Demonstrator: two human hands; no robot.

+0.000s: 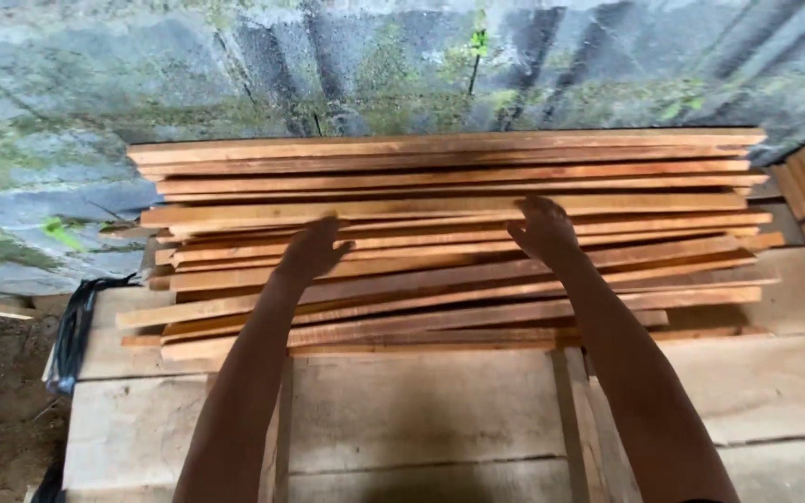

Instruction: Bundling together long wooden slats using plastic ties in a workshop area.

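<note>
Bench [421,419] planks sit nearest you. Your left hand [312,250] and right hand [542,228] rest fingers-spread, flat on the reddish slat stack [449,242] mid-bench. Press evenly, keep slat ends aligned. Mossy wall [235,65] behind.

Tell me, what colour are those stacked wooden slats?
Reddish-orange wooden slats, seen in the head view.

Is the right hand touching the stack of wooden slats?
Touching. In the head view the right hand lies palm down on the stack of wooden slats, its fingers pressed flat on an upper slat with no gap visible.
</note>
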